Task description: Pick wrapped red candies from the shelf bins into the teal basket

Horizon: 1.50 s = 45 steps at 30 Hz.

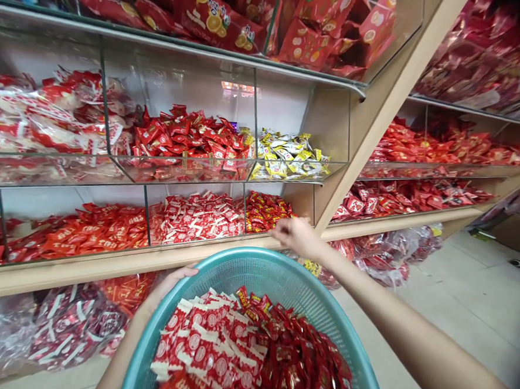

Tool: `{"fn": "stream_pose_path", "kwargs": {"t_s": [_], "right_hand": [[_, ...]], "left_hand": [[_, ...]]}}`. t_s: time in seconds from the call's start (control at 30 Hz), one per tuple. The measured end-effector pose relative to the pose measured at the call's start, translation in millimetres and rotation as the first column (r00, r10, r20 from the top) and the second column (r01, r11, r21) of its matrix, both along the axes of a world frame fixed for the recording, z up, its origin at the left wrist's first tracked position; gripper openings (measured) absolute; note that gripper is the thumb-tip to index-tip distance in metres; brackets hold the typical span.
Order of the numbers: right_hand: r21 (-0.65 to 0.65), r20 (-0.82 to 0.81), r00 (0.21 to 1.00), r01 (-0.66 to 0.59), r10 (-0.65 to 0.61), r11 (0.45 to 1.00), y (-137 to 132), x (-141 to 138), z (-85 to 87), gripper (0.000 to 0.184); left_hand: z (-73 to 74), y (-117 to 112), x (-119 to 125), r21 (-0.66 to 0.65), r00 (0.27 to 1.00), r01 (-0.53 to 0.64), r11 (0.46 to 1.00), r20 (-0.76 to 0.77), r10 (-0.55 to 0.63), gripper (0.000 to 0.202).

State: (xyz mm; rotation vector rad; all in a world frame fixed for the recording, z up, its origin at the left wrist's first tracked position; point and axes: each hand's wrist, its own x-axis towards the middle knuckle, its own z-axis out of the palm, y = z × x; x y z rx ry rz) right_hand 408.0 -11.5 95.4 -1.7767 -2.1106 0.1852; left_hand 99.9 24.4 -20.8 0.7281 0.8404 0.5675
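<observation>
A teal plastic basket (282,265) sits low in front of me, filled with red and red-and-white wrapped candies (250,352). My left hand (166,285) grips the basket's far left rim, thumb over the edge. My right hand (295,235) reaches forward to the bottom shelf bin of small red-and-yellow candies (265,209). Its fingers are curled down at the bin's front edge. What they hold, if anything, is hidden.
Clear-fronted shelf bins hold red candies (188,137), yellow candies (289,155) and red-and-white candies (197,217). Plastic bags of stock (58,323) lie on the floor under the shelves. A second shelf unit (423,193) stands to the right. Tiled floor (465,301) stretches right.
</observation>
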Motion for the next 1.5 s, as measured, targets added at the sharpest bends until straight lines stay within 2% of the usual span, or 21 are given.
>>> {"fn": "stream_pose_path", "kwargs": {"t_s": [0.07, 0.13, 0.2, 0.3, 0.67, 1.07, 1.2, 1.3, 1.4, 1.5], "right_hand": [[0.097, 0.005, 0.996, 0.089, -0.089, 0.991, 24, 18, 7.4, 0.015], [0.068, 0.045, 0.992, 0.115, -0.119, 0.991, 47, 33, 2.9, 0.012], [0.006, 0.084, 0.990, 0.114, -0.114, 0.993, 65, 42, -7.6, 0.016], [-0.031, 0.108, 0.988, 0.115, -0.111, 0.993, 78, 44, -21.5, 0.017], [-0.018, 0.104, 0.991, 0.085, -0.082, 0.996, 79, 41, -31.7, 0.013], [0.025, 0.008, 1.000, 0.005, -0.005, 1.000, 81, 44, -38.9, 0.013], [0.020, -0.017, 1.000, 0.020, -0.020, 1.000, 77, 43, -35.9, 0.015], [0.090, -0.033, 0.999, 0.023, -0.020, 0.996, 64, 44, -20.2, 0.024], [0.197, -0.111, 0.994, 0.015, 0.007, 0.980, 37, 39, 1.6, 0.034], [0.162, -0.315, 0.943, -0.052, 0.102, 0.985, 0, 20, 9.6, 0.037]], "left_hand": [[0.2, 0, 1, 0.008, 1.000, 0.000, 1.000, 0.012, 0.000, 0.029], [1.7, 0, 1, 0.014, 1.000, -0.004, 1.000, 0.027, 0.003, 0.029], [3.3, -1, 2, 0.010, 0.999, -0.005, 1.000, 0.038, 0.005, 0.028], [4.1, -1, 2, -0.001, 0.999, -0.013, 1.000, 0.048, 0.013, 0.027], [11.0, -6, 4, -0.120, 1.000, 0.001, 0.993, 0.006, 0.000, 0.030], [7.0, -3, 3, -0.060, 1.000, -0.023, 0.998, 0.008, 0.024, 0.030], [9.2, -4, 3, -0.065, 1.000, -0.019, 0.998, -0.010, 0.018, 0.029], [12.2, -5, 4, -0.058, 1.000, -0.022, 0.998, 0.004, 0.022, 0.031], [14.0, -6, 4, -0.081, 1.000, -0.005, 0.997, 0.001, 0.005, 0.033], [12.5, -6, 4, -0.092, 1.000, 0.014, 0.996, 0.010, -0.013, 0.034]]}}
